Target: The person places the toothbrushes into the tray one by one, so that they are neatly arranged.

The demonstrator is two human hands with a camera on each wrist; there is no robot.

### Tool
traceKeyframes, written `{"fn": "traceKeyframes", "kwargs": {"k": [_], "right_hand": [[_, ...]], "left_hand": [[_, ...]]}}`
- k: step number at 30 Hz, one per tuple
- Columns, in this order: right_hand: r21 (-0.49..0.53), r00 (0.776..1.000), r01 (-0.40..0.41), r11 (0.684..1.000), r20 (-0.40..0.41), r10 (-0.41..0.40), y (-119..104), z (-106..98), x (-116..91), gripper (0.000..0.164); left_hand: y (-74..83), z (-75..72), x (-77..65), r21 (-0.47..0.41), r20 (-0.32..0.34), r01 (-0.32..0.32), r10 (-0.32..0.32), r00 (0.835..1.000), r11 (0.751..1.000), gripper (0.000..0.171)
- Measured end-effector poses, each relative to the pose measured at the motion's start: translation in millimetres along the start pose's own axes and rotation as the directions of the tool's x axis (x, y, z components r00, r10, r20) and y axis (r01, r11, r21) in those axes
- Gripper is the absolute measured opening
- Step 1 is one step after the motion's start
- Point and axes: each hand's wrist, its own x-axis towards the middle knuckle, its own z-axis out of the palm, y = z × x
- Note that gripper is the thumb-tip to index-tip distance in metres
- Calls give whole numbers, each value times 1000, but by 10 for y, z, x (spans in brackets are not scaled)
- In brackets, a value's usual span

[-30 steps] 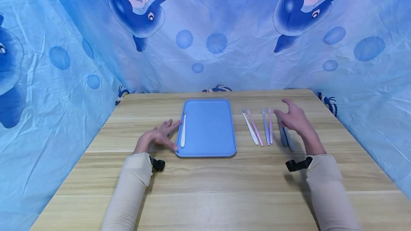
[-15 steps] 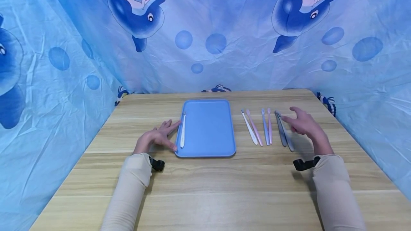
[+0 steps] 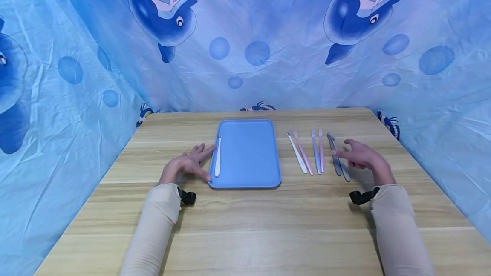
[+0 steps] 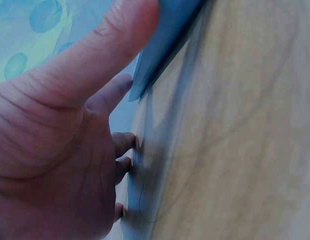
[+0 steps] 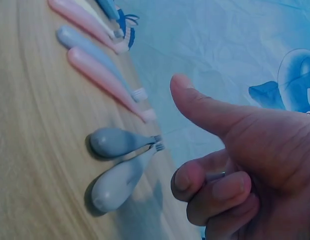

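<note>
My left hand [image 3: 190,162] spreads its thumb and fingers along the left rim of a blue tray [image 3: 249,154], the thumb at the near corner. A white toothbrush [image 3: 218,156] lies inside, along that same side. In the left wrist view, the thumb overlaps the tray's edge. My right hand [image 3: 361,156] hovers beside two grey toothbrushes [image 3: 334,156], its thumb stretched over them in the head view. In the right wrist view, its other fingers bend loosely and hold nothing, with the grey toothbrushes [image 5: 120,182] lying apart from them, bristles together.
Between tray and right hand lie a white toothbrush [image 3: 297,153], a pink toothbrush [image 3: 304,150], a blue toothbrush [image 3: 316,152] and a second pink toothbrush [image 3: 322,152]. They rest on a wooden table [image 3: 253,229]. A blue dolphin-print curtain [image 3: 291,84] hangs behind and at both sides.
My right hand has drawn back to the right, uncovering the grey toothbrushes, then its thumb has come slightly lower and left over them. The left hand and tray hold still.
</note>
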Motion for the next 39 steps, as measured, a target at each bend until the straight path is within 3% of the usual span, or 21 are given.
{"fn": "traceKeyframes", "kwargs": {"k": [6,13,17,33,39], "right_hand": [[-36,999,-39,999,20,40,65,26,4,107],[-113,998,-70,991,-7,69,173,41,41,88],[-108,997,-77,991,-1,77,219,50,45,100],[7,992,-127,992,-9,127,313,44,12,106],[98,996,-87,991,31,85,257,69,41,98]], "left_hand": [[87,-35,-42,-23,2,-10,10,1000,1000,133],[63,-23,-5,-20,6,16,-16,1000,1000,138],[2,-3,60,-10,5,19,-19,1000,1000,139],[78,-16,-4,-23,9,-5,5,1000,1000,135],[100,-54,-70,-26,13,-19,19,1000,999,131]]}}
